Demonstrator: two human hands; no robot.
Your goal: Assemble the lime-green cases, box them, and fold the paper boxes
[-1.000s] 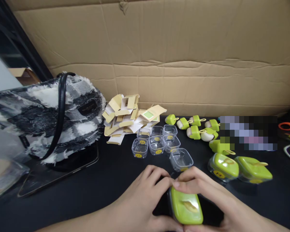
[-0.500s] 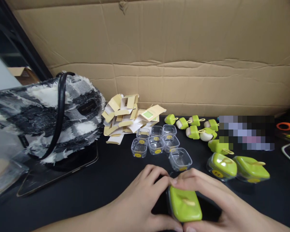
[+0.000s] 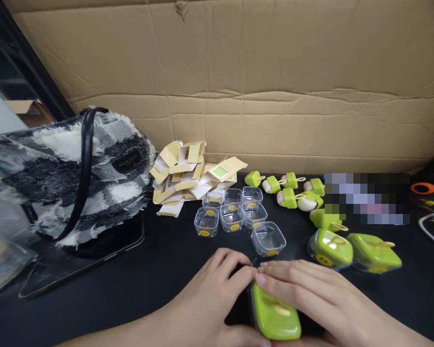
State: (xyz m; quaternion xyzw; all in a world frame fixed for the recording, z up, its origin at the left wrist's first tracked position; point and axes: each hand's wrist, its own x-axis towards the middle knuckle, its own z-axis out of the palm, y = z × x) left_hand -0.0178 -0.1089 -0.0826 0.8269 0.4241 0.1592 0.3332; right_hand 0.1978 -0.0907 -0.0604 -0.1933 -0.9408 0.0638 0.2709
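Observation:
Both of my hands close round a small clear box with a lime green lid [image 3: 277, 315] at the bottom centre of the black table [image 3: 173, 270]. My left hand [image 3: 213, 299] grips its left side, fingers curled over the top edge. My right hand [image 3: 311, 299] lies over its right side, fingers pressing across the lid. Just beyond my fingertips stands an empty clear cup [image 3: 268, 238], with several more clear cups [image 3: 229, 212] behind it. Two closed green-lidded boxes [image 3: 352, 248] sit to the right.
A fuzzy black-and-white bag [image 3: 75, 168] with a black strap rests at the left on a clear stand. A pile of folded card pieces [image 3: 191, 173] lies at the back, beside several small green-and-cream pieces [image 3: 292, 190]. A cardboard wall [image 3: 238, 82] closes off the back.
The green-lidded box has tipped flatter and lower between my hands. My right fingers have slid further across its lid. The view has shifted slightly left.

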